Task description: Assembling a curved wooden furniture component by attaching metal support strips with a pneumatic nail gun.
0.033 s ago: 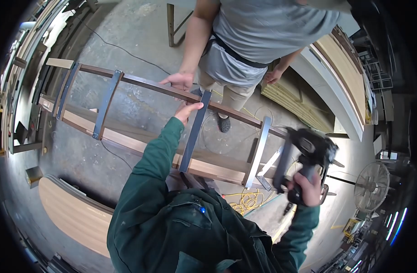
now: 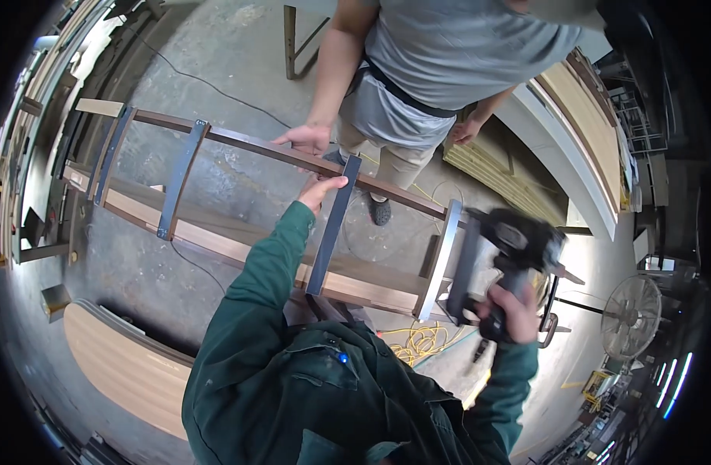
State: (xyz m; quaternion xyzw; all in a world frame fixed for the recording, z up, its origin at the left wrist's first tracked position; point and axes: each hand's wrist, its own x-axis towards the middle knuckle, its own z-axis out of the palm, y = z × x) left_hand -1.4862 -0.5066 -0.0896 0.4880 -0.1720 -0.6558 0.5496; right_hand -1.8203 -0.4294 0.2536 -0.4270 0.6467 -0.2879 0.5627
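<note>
A long ladder-like wooden frame (image 2: 239, 143) stretches in front of me, its two rails joined by several dark crosspieces. At one dark crosspiece (image 2: 336, 225), my left hand (image 2: 324, 191) grips the frame where the crosspiece meets the far rail, thumb on top. My right hand (image 2: 517, 311) is closed round the handle of a black nail gun (image 2: 518, 240), slightly blurred. The gun hangs just right of a pale-edged crosspiece (image 2: 441, 260); whether its nose touches the frame cannot be made out.
Across the frame stands a person in a grey shirt, one hand (image 2: 307, 139) at the far rail. Curved wooden panels (image 2: 123, 356) lie lower left. Yellow hose (image 2: 417, 345) coils on the floor below the frame. Stacked boards (image 2: 503, 182) and a fan (image 2: 633, 318) are at right.
My right hand has moved a little left with the nail gun, bringing it closer to the pale-edged crosspiece. My left hand keeps its place on the frame.
</note>
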